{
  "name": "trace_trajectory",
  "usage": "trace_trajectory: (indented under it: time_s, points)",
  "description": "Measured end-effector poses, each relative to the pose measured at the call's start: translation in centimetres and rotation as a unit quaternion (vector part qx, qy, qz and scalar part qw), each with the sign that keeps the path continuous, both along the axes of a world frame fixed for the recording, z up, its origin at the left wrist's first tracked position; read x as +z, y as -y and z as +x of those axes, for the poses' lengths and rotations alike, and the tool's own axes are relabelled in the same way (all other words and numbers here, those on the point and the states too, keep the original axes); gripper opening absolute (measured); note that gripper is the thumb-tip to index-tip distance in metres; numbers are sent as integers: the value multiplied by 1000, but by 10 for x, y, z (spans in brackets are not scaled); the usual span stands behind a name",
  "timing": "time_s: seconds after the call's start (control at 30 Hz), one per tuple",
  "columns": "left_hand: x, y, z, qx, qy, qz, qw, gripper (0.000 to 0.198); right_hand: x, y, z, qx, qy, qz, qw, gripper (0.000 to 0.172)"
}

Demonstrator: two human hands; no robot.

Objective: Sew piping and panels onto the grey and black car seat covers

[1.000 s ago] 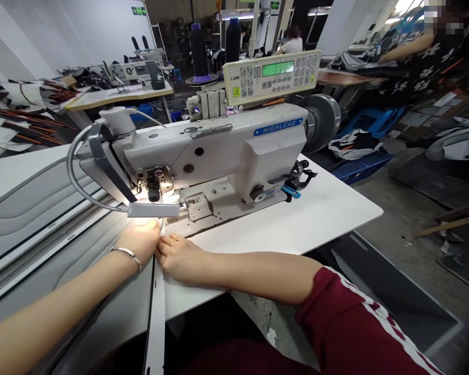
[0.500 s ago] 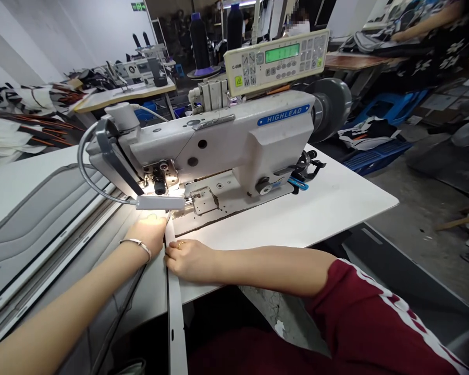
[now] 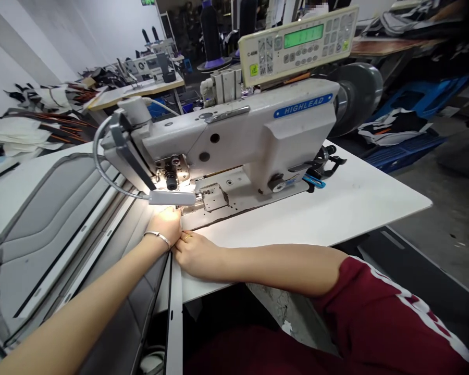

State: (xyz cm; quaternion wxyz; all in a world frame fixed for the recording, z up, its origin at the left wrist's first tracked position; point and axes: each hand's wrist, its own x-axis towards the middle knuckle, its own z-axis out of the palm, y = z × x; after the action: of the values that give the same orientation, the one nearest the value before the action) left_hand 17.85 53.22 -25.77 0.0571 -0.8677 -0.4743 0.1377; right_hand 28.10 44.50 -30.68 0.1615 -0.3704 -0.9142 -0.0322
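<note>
My left hand [image 3: 167,225], with a bracelet at the wrist, is closed on the edge of a grey quilted fabric panel [image 3: 113,229], close in front of the sewing machine's needle area. Pressed right beside it, my right hand [image 3: 197,254] pinches a white strip [image 3: 175,312] with a dark edge, which hangs down over the table's front. The sewing machine [image 3: 234,125] stands across the table, its small lamp [image 3: 172,198] shining on my left hand. The fingertips of both hands, the needle and the seam are mostly hidden.
A control panel [image 3: 299,46] with a green display sits on top of the machine. Black thread cones [image 3: 211,36] stand behind it. Another sewing table [image 3: 140,94] is at the back left. A blue crate [image 3: 406,153] with fabric pieces lies right of the white tabletop [image 3: 367,198].
The view has shifted, so the machine appears further right. My left hand has come closer to my right hand and now touches it. The grey panel has turned and slid along with the strip.
</note>
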Motion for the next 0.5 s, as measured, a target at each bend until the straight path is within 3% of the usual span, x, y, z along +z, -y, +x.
trace_trajectory:
  time_s: [0.1,0.17,0.33,0.4,0.43,0.5]
  points:
    - [-2,2,1,-2,11,2,1000,33,5,17,-5,15,-15,-18,1000,30]
    - [-2,2,0,-5,21,1,1000,32,12,37,-14,74,-41,-51,995,26]
    - [1,3,-2,-16,38,-1,999,31,25,90,-54,189,-80,-238,949,41]
    - [2,4,-1,-21,35,0,999,32,24,107,-75,181,-134,-363,904,46]
    - [3,4,-1,-23,30,1,999,32,23,114,-86,161,-179,-436,867,48]
    - [8,6,1,-28,16,5,999,34,22,124,-109,73,-279,-589,755,51]
